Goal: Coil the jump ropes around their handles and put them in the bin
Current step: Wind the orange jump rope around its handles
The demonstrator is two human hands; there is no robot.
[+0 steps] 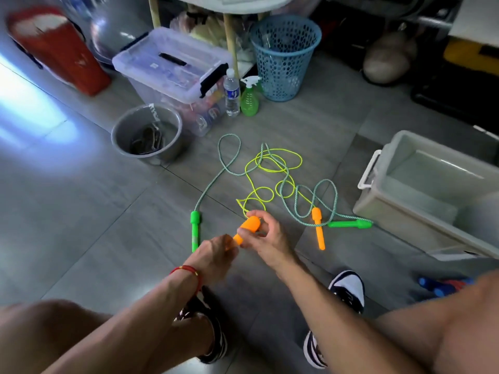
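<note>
I see left hand [216, 255] gripping narrow end of orange plastic jump-rope handle [247, 229], fingers curled round it. Right hand [266, 236] pinches handle's bulbous end, fingers clamped on it, just above grey tiled floor [108, 238]. Thin yellow rope [270, 163] runs from held handle in loose loops on floor, tangled with green-white braided rope [226, 160]. Second orange handle [318, 228] and two green plastic handles [195, 230] [351, 224] lie on floor. Open translucent plastic bin [378, 209] stands right of ropes, near them.
</note>
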